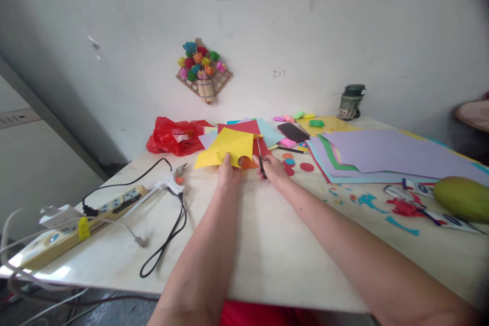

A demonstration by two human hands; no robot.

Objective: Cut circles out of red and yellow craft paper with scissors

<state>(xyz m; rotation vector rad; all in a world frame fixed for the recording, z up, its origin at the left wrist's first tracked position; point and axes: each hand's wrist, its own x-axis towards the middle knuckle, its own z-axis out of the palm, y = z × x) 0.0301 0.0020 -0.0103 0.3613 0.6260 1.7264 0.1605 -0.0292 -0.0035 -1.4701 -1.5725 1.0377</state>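
My left hand (229, 167) grips a yellow sheet of paper (231, 143) by its near edge, thumb on top. That edge has a rounded cut-out near my thumb. In my right hand (273, 169) is a pair of scissors (261, 159), the blades pointing away from me by the sheet's right edge. Whether the blades touch the paper I cannot tell. Behind the yellow sheet lies red paper (244, 126), with a bit of orange paper (249, 164) showing below it. Several small paper circles, among them a red one (306, 167), lie right of my right hand.
A glue gun (173, 183) and a power strip (87, 219) with cords lie at left, near a red plastic bag (175, 135). At right are stacked coloured sheets (393, 150), a phone (293, 132), blue scraps (369, 201), tubes (454, 220) and a green fruit (460, 197).
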